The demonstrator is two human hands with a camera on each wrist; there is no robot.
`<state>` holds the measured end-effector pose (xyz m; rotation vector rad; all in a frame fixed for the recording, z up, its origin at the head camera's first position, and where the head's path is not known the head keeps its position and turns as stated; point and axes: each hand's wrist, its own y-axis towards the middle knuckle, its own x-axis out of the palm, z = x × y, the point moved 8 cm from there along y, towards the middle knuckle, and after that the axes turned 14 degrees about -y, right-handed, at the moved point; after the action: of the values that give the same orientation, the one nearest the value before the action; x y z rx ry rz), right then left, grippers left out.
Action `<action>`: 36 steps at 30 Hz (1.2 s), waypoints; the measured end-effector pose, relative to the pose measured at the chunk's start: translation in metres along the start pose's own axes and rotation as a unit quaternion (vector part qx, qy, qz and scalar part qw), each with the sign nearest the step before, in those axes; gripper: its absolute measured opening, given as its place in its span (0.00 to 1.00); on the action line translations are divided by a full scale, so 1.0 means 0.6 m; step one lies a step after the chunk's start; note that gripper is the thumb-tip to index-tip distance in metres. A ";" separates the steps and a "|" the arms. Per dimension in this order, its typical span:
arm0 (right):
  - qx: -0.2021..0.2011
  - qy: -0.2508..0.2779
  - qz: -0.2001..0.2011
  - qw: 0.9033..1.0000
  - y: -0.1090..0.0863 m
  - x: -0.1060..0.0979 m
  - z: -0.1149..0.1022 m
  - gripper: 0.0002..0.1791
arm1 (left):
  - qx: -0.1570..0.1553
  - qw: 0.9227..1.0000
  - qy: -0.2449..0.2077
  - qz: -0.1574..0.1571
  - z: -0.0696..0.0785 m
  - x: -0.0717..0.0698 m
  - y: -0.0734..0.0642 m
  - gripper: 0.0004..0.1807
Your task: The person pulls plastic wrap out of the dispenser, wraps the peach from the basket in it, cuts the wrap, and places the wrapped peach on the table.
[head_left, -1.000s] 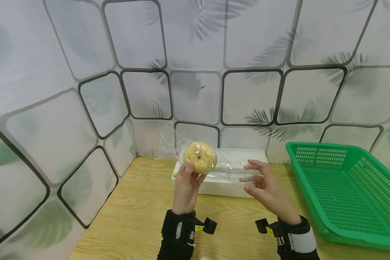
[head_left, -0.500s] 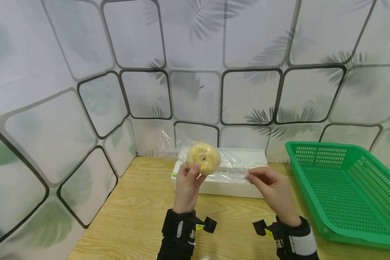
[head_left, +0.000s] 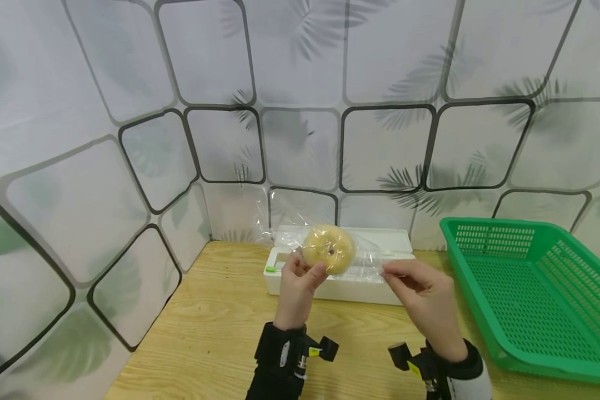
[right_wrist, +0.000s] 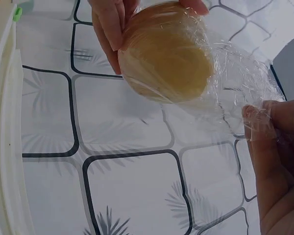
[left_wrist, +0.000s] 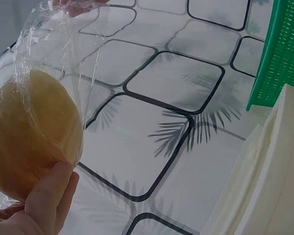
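Observation:
A round yellow fruit (head_left: 326,244) with a dark spot at its middle is held above the wooden table, in front of the white box (head_left: 350,290). Clear plastic film (head_left: 367,265) lies over it and trails off both sides. My left hand (head_left: 297,294) grips the fruit from below, thumb on the near face; the left wrist view shows the thumb and a finger (left_wrist: 49,198) against it. To the right, my right hand (head_left: 427,297) pinches the film's loose end between thumb and fingertips, plain in the right wrist view, where the film (right_wrist: 235,93) is stretched toward it.
The long white box has a raised lid and a small green piece (head_left: 271,269) at its left end. A green plastic basket (head_left: 510,333) stands at the right on the wooden table (head_left: 195,333). A patterned wall covering (head_left: 300,150) rises behind and at the left.
My right hand's spread fingers have come together and now pinch the film's end. My left hand has moved the fruit to the right, toward the right hand, tilting it slightly.

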<state>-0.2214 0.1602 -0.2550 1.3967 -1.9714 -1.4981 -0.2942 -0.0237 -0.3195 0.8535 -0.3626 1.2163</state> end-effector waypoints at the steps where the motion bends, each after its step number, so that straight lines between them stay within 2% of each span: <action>1: -0.001 -0.001 0.002 1.000 0.000 0.000 -0.002 0.15 | 0.000 1.000 0.007 -0.001 -0.001 0.001 -0.001 0.34; 5: 0.013 -0.013 -0.004 1.000 0.000 0.003 -0.006 0.15 | 0.003 0.999 0.038 -0.001 -0.007 0.006 -0.003 0.39; 9: 0.016 -0.036 -0.009 0.999 0.000 0.007 -0.009 0.14 | 0.007 0.998 0.068 -0.001 -0.010 0.012 -0.006 0.39; 17: 0.017 -0.015 -0.018 1.000 -0.002 0.017 -0.011 0.13 | 0.000 0.996 0.094 -0.001 -0.019 0.021 -0.009 0.34; 23: 0.016 -0.010 -0.023 1.000 -0.003 0.024 -0.015 0.13 | 0.005 0.993 0.121 -0.007 -0.023 0.029 -0.012 0.37; 27: -0.008 -0.015 -0.029 0.999 -0.004 0.029 -0.024 0.19 | 0.018 0.991 0.130 -0.014 -0.020 0.035 -0.013 0.38; 32: -0.060 -0.065 -0.038 0.995 -0.008 0.036 -0.035 0.27 | 0.028 0.990 0.136 -0.011 -0.014 0.037 -0.014 0.37; 34: -0.082 -0.087 -0.027 0.992 -0.008 0.035 -0.039 0.26 | 0.022 0.989 0.143 -0.014 -0.014 0.038 -0.014 0.36; 36: -0.095 -0.102 -0.015 0.990 -0.007 0.032 -0.040 0.15 | 0.012 0.988 0.153 -0.016 -0.017 0.038 -0.014 0.35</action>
<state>-0.2115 0.1309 -0.2548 1.2415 -1.8668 -1.8537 -0.2803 -0.0018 -0.3139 0.6778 -0.0855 1.3016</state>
